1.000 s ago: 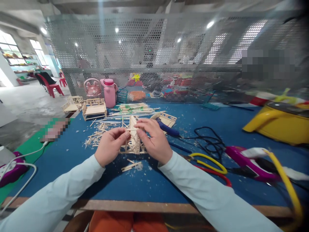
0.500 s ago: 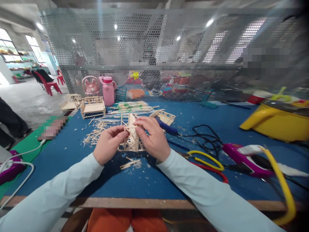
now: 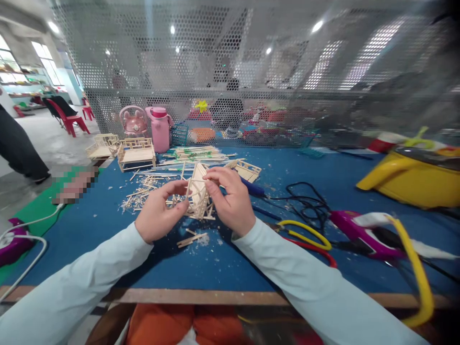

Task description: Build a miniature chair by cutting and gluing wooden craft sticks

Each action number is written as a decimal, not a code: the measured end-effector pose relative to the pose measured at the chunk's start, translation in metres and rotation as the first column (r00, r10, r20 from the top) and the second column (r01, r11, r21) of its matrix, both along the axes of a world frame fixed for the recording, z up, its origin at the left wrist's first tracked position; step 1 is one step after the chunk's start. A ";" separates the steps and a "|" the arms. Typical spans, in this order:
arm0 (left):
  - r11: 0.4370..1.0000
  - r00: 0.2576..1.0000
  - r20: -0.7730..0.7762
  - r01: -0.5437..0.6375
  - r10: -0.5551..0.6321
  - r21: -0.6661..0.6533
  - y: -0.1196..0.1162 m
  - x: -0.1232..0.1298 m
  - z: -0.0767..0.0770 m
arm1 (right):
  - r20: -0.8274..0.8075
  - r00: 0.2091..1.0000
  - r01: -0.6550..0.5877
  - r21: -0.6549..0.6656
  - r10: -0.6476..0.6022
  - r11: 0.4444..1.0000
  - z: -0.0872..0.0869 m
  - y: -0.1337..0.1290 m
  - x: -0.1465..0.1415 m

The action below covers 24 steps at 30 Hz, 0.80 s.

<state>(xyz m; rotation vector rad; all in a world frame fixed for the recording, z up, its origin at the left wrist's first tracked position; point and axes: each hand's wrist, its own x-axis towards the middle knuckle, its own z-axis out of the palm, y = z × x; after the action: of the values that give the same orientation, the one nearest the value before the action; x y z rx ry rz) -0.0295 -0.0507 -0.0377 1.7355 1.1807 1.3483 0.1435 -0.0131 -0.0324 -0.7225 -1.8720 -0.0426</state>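
A small wooden stick model (image 3: 199, 194) is tilted up on its side over the blue table mat, in front of me. My right hand (image 3: 233, 199) pinches its upper right edge between thumb and fingers. At its left side is my left hand (image 3: 161, 211), thumb and forefinger spread apart, fingertips close to a thin stick of the frame. Whether those tips touch it I cannot tell. Loose sticks and shavings (image 3: 142, 194) lie beyond my left hand, and a few short stick pieces (image 3: 191, 238) lie below the model.
Finished stick models (image 3: 136, 154) stand at back left beside a pink bottle (image 3: 160, 129). Another model (image 3: 244, 170) lies behind my right hand. To the right are yellow-and-red-handled pliers (image 3: 305, 232), a purple glue gun (image 3: 366, 235), black cable (image 3: 305, 201) and a yellow pot (image 3: 413, 179).
My left thumb and forefinger have moved apart from their pinch on the model's left side. The model stays in my right hand, slightly turned. The view has shifted a little.
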 end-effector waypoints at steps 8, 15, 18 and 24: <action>0.995 0.998 -0.043 0.052 -0.056 -0.091 0.008 -0.003 0.000 | -0.013 1.000 -0.015 -0.023 0.014 1.000 0.003 -0.001 0.003; 0.995 0.943 -0.331 0.008 0.024 0.097 0.021 -0.017 0.031 | -0.021 0.994 -0.106 -0.116 0.104 0.988 0.008 -0.002 0.010; 0.982 0.896 -0.444 0.054 0.032 0.182 0.026 -0.017 0.047 | -0.076 0.989 -0.141 -0.196 0.129 0.970 0.008 -0.001 0.013; 0.953 0.786 -0.616 0.144 0.054 0.267 0.036 -0.014 0.070 | -0.296 0.932 -0.336 -0.485 0.210 0.808 0.005 0.005 0.016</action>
<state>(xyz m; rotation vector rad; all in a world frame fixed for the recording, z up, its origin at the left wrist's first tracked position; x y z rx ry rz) -0.0434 -0.0143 0.0328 2.5438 1.2955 0.9761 0.1595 -0.0081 -0.0275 -0.7741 -1.7517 0.7479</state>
